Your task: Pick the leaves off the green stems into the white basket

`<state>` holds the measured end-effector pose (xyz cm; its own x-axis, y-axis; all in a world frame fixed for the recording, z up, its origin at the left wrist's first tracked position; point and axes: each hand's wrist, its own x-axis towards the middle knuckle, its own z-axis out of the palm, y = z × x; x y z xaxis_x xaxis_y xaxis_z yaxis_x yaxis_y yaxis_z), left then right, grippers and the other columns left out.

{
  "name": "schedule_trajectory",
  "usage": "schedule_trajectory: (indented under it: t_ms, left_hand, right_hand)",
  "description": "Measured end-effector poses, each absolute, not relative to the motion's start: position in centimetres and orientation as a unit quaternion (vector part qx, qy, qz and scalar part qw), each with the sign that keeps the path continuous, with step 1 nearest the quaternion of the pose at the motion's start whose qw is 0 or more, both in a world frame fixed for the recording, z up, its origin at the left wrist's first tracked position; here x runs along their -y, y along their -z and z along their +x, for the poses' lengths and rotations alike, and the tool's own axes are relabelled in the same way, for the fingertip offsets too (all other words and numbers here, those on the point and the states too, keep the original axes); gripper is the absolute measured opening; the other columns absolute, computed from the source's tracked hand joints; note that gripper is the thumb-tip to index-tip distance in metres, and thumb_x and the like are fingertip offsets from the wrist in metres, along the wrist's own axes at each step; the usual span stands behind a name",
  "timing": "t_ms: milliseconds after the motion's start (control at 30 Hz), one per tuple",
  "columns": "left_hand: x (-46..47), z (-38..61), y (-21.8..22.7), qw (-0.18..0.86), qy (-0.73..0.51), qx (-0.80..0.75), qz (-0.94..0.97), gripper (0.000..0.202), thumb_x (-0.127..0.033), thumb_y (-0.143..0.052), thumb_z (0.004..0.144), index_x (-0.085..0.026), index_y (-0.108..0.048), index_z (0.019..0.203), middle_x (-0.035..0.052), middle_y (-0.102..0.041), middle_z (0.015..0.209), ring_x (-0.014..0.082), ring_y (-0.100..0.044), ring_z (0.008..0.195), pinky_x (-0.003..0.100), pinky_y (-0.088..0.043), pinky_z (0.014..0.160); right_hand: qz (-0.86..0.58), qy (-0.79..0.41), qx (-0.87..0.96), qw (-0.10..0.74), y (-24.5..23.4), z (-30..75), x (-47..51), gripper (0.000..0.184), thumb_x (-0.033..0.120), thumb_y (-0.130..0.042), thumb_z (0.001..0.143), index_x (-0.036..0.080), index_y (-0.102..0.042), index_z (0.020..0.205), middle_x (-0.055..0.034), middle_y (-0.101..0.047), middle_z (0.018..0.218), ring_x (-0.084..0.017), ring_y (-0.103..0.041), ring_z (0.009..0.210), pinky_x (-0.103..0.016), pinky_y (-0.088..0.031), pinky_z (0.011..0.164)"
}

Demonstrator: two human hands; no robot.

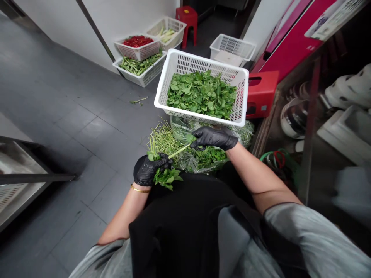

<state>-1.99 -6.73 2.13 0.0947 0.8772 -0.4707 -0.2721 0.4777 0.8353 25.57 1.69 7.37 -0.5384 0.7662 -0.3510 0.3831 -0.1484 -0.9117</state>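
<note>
My left hand (151, 168), in a black glove, is closed round a bunch of leafy greens (168, 178); leaves hang below it and cut-looking stems stick up above. My right hand (215, 138), also gloved, pinches the far end of a pale green stem (179, 150) that runs across to the left hand. A bit of leaf shows at the right fingertips. Just beyond the hands stands a white basket (199, 119) of picked green leaves (203, 92). Under it, a clear plastic bag (188, 162) holds more greens, beside a heap of bare stems (164, 139).
White baskets of red chillies (137, 41), green beans or similar pods (140, 65) and pale stalks (166, 34) stand by the wall. A red stool (187, 23) is behind them. Another red stool (262, 94) and a shelf with pots (295, 117) are at right. Metal shelving (34, 178) stands left.
</note>
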Motion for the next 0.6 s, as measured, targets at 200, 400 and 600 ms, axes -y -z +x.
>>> schedule_trajectory:
  t_ms: [200, 400, 600]
  left_hand:
    - [6.2, -2.1, -3.6, 0.708, -0.401, -0.52, 0.261, 0.033, -0.027, -0.092, 0.055, -0.011, -0.072, 0.075, 0.0073, -0.073, 0.068, 0.0167, -0.065, 0.057, 0.027, -0.053, 0.056]
    - [5.6, -2.3, -2.7, 0.704, -0.376, -0.532, 0.282, 0.03, -0.026, -0.091, 0.056, -0.011, -0.073, 0.076, 0.0072, -0.072, 0.068, 0.0151, -0.062, 0.055, 0.026, -0.05, 0.053]
    - [5.2, -2.5, -2.4, 0.708, -0.38, -0.539, 0.254, 0.03, -0.024, -0.091, 0.056, -0.011, -0.074, 0.077, 0.0066, -0.073, 0.069, 0.0152, -0.063, 0.056, 0.026, -0.051, 0.055]
  right_hand:
    - [-0.482, -0.603, 0.554, 0.312, -6.7, 29.0, -2.3, 0.038, 0.045, -0.088, 0.064, 0.013, -0.07, 0.074, -0.0027, -0.069, 0.07, -0.009, -0.054, 0.054, -0.023, -0.04, 0.048]
    - [-0.394, -0.756, 0.428, 0.299, -4.2, 25.5, -1.3, 0.047, 0.047, -0.093, 0.056, 0.016, -0.065, 0.079, 0.004, -0.061, 0.06, -0.006, -0.048, 0.045, -0.02, -0.034, 0.04]
    - [-0.381, -0.735, 0.412, 0.381, -5.2, 25.8, -1.5, 0.051, 0.05, -0.093, 0.055, 0.02, -0.059, 0.077, 0.0065, -0.055, 0.057, -0.005, -0.043, 0.041, -0.019, -0.031, 0.038]
